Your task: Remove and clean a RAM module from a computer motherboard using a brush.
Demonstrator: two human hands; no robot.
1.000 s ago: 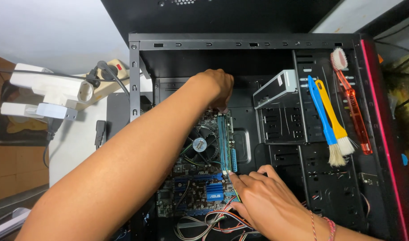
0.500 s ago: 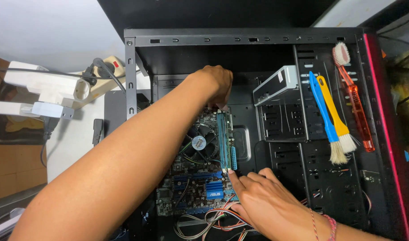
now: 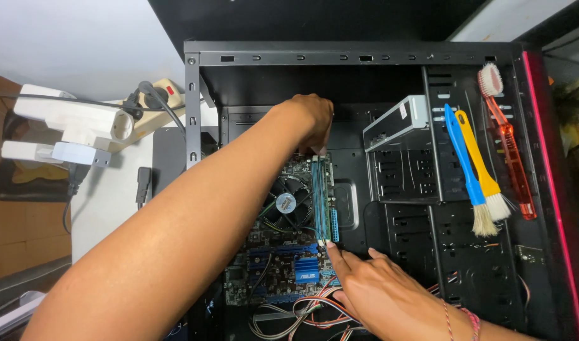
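Note:
An open black computer case (image 3: pixel 314 52) lies on its side with a motherboard (image 3: pixel 283 265) inside. A long green memory stick (image 3: pixel 323 197) sits in the blue slots beside the round cooler fan (image 3: pixel 285 202). My left hand (image 3: pixel 311 121) reaches across the case and presses its fingertips on the stick's far end. My right hand (image 3: pixel 384 293) touches the stick's near end with an extended finger. Neither hand grips a tool.
A blue-handled brush (image 3: pixel 467 170), a yellow-handled brush (image 3: pixel 485 167) and an orange toothbrush (image 3: pixel 510 145) lie on the drive bays at right. A silver bracket (image 3: pixel 396 123) sits near them. Coloured cables (image 3: pixel 308 312) bunch at the bottom. A white power strip (image 3: pixel 75 120) lies left.
Both hands stay at the two ends of the memory stick; the view has shifted slightly, and my right finger has settled at the stick's near end.

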